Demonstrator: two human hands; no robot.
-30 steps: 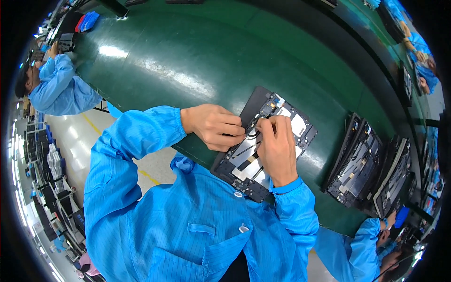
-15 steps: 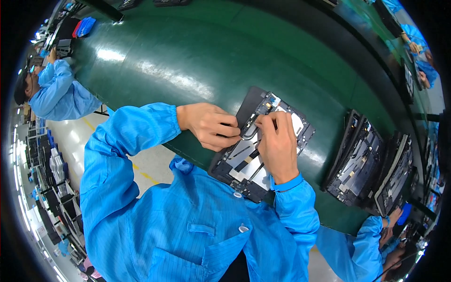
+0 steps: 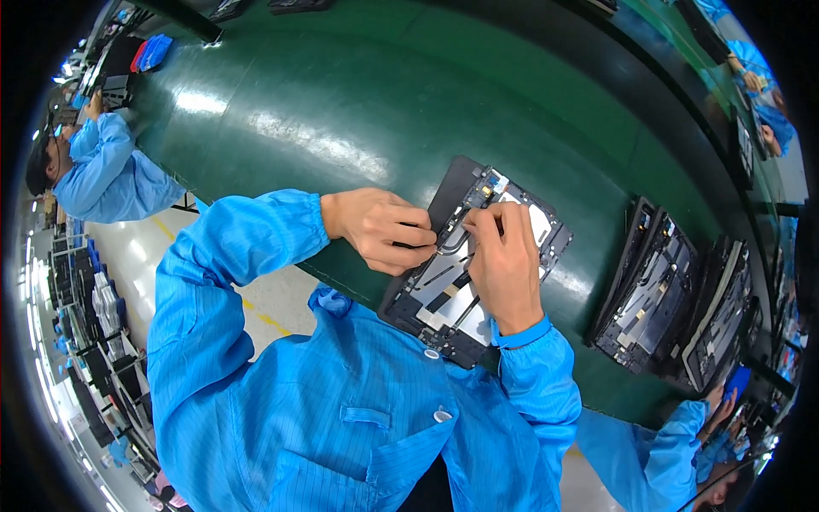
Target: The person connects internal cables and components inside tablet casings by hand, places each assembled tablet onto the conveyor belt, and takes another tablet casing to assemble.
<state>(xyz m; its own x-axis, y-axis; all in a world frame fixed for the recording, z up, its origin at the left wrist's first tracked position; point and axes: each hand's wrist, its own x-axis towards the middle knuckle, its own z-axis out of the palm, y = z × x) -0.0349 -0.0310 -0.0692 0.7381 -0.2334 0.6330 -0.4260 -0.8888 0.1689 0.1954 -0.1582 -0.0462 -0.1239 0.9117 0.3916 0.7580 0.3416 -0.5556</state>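
In front of me on the green table lies an opened tablet-like device (image 3: pixel 441 309), slanted. Its black frame, silver plates and small circuit parts are exposed, and a flat dark panel (image 3: pixel 454 189) shows along its far left edge. My left hand (image 3: pixel 384 232) is closed, with curled fingertips at the device's left edge; what they grip is hidden. My right hand (image 3: pixel 507 271) reaches over the middle, thumb and fingers pinched together near a thin black cable (image 3: pixel 450 249). Whatever lies in that pinch is too small to make out.
Several similar opened devices (image 3: pixel 653 294) lean together on the green table (image 3: pixel 341 111) at the right. A co-worker in blue (image 3: pixel 111 171) sits at far left; another blue sleeve (image 3: pixel 678 435) and a blue object (image 3: pixel 738 381) are at lower right. A dark rail (image 3: pixel 674 94) runs along the far side.
Both my hands stay in nearly the same place on the device. At lower right, the co-worker's hands and the blue object have shifted slightly.
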